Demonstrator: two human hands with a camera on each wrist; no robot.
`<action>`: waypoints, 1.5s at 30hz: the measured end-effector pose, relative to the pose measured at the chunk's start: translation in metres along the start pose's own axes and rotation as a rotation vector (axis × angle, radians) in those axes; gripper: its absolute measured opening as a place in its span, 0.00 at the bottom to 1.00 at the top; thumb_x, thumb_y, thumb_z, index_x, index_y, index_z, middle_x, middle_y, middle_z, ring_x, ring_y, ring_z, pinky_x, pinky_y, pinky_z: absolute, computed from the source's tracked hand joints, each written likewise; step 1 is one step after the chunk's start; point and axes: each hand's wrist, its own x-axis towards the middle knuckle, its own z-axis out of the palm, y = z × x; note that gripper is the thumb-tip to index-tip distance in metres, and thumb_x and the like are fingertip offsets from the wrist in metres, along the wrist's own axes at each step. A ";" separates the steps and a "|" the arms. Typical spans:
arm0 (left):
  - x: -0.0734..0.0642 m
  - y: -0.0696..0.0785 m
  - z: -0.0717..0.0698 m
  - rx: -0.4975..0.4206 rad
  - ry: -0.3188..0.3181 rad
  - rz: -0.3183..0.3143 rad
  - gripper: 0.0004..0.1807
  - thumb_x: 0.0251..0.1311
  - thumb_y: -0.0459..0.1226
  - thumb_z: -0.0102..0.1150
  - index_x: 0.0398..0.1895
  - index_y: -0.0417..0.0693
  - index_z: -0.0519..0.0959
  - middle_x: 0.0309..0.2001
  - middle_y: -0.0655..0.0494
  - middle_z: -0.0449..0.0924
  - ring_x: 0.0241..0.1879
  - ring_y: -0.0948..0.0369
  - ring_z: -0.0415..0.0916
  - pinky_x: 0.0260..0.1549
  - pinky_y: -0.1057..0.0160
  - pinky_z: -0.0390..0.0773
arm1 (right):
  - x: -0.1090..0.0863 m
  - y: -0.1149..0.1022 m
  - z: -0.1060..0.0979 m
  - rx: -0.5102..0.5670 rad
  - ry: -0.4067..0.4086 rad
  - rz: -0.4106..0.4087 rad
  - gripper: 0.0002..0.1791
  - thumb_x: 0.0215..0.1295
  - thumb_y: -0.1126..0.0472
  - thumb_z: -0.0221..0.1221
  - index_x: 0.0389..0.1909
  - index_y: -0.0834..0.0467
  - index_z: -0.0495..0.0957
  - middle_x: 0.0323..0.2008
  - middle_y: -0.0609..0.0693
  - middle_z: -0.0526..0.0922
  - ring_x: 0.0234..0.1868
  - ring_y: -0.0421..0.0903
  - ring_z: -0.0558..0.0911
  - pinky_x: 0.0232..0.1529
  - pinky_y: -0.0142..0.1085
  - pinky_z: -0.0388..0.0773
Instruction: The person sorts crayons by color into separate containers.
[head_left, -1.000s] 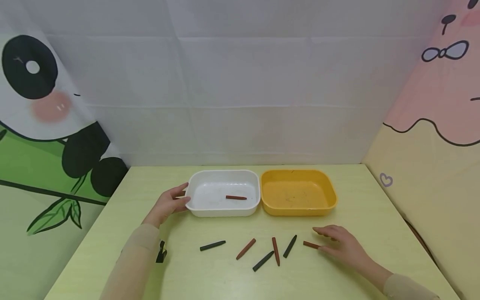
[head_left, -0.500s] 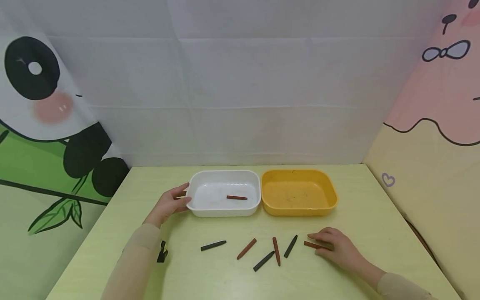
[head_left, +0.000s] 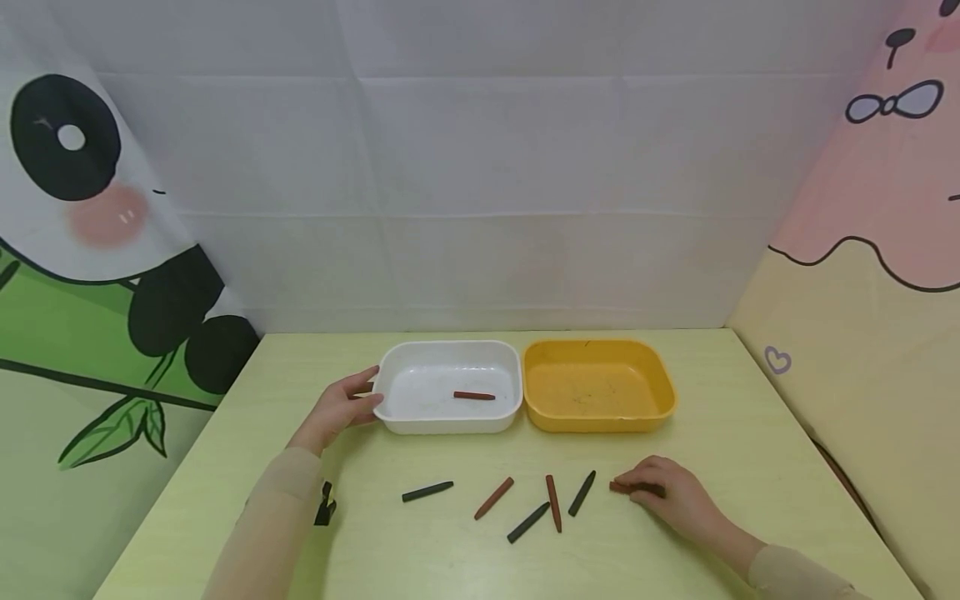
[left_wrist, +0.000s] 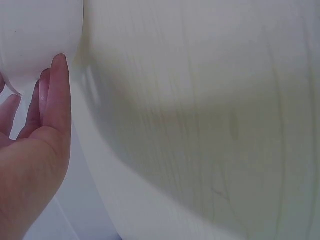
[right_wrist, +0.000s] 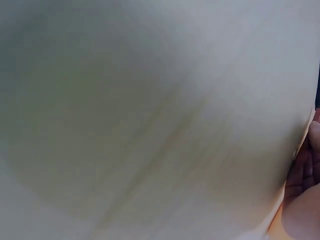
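Observation:
My left hand touches the left end of a white tray. In the left wrist view its fingers lie fairly straight against the tray's outer wall. My right hand pinches a reddish-brown crayon low over the table, right of the other crayons; part of it is hidden by the fingers. Another reddish-brown crayon lies inside the white tray. Loose on the table are a black crayon, a brown crayon, a second black one, a second brown one, and a third black crayon.
A yellow tray stands against the white tray's right side. A small black object is partly visible beside the left sleeve. A white sheet hangs behind the table, with printed cartoon sheets left and right.
My right hand has moved slightly left, and its fingers have drawn together on the crayon between them. My left hand stays at the white tray.

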 end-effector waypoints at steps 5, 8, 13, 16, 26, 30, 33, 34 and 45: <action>0.000 0.000 0.001 0.002 -0.005 0.005 0.36 0.68 0.29 0.56 0.77 0.39 0.54 0.66 0.26 0.60 0.52 0.48 0.75 0.46 0.59 0.83 | 0.004 -0.003 -0.003 0.023 0.027 0.064 0.17 0.51 0.70 0.72 0.41 0.50 0.88 0.36 0.37 0.81 0.38 0.36 0.78 0.38 0.34 0.81; 0.000 -0.001 0.001 -0.004 0.001 -0.004 0.36 0.68 0.29 0.57 0.77 0.39 0.55 0.66 0.27 0.61 0.52 0.47 0.75 0.46 0.60 0.84 | 0.009 -0.006 -0.005 0.029 0.051 0.085 0.18 0.49 0.71 0.72 0.41 0.49 0.88 0.36 0.37 0.81 0.37 0.36 0.78 0.37 0.33 0.81; -0.001 0.000 0.001 -0.009 0.003 -0.010 0.36 0.68 0.28 0.57 0.77 0.40 0.55 0.66 0.28 0.61 0.52 0.47 0.74 0.47 0.60 0.83 | 0.017 -0.012 -0.009 0.011 0.086 0.080 0.18 0.49 0.72 0.73 0.40 0.50 0.89 0.36 0.38 0.81 0.37 0.36 0.77 0.35 0.33 0.80; -0.001 0.000 0.000 -0.005 0.001 -0.008 0.36 0.68 0.29 0.56 0.77 0.40 0.55 0.66 0.28 0.61 0.53 0.46 0.74 0.47 0.60 0.83 | 0.023 -0.016 -0.010 -0.008 0.090 0.070 0.19 0.49 0.73 0.72 0.41 0.50 0.89 0.38 0.40 0.82 0.38 0.38 0.78 0.37 0.35 0.81; 0.000 -0.001 0.000 -0.012 0.002 -0.013 0.36 0.68 0.28 0.56 0.77 0.40 0.54 0.66 0.28 0.60 0.53 0.46 0.74 0.47 0.59 0.83 | 0.042 -0.027 -0.009 0.006 0.096 0.065 0.18 0.51 0.72 0.71 0.42 0.52 0.88 0.38 0.42 0.83 0.38 0.39 0.78 0.36 0.35 0.80; 0.000 0.000 0.000 -0.006 0.005 -0.017 0.36 0.68 0.29 0.56 0.77 0.41 0.55 0.66 0.28 0.61 0.53 0.46 0.74 0.47 0.59 0.83 | 0.052 -0.029 -0.005 0.033 0.113 0.029 0.18 0.51 0.73 0.71 0.42 0.53 0.88 0.36 0.41 0.82 0.35 0.38 0.77 0.32 0.34 0.78; 0.000 0.000 -0.001 0.000 0.005 -0.018 0.37 0.68 0.29 0.57 0.77 0.41 0.55 0.66 0.28 0.61 0.53 0.45 0.74 0.47 0.58 0.83 | 0.059 -0.031 -0.002 0.059 0.130 -0.015 0.18 0.50 0.74 0.71 0.42 0.54 0.88 0.35 0.42 0.82 0.34 0.39 0.77 0.31 0.34 0.78; 0.000 0.000 -0.001 0.002 0.006 -0.017 0.36 0.68 0.29 0.57 0.77 0.41 0.55 0.66 0.28 0.61 0.54 0.45 0.74 0.47 0.58 0.83 | 0.061 -0.032 0.000 0.065 0.136 -0.033 0.18 0.50 0.75 0.71 0.42 0.55 0.88 0.35 0.43 0.82 0.34 0.39 0.77 0.31 0.34 0.78; 0.001 -0.001 -0.001 0.004 0.007 -0.015 0.36 0.68 0.29 0.57 0.77 0.41 0.55 0.66 0.28 0.61 0.53 0.46 0.74 0.48 0.58 0.83 | 0.084 -0.046 0.016 0.071 0.138 -0.050 0.16 0.52 0.72 0.71 0.41 0.54 0.89 0.36 0.42 0.83 0.37 0.42 0.78 0.36 0.35 0.79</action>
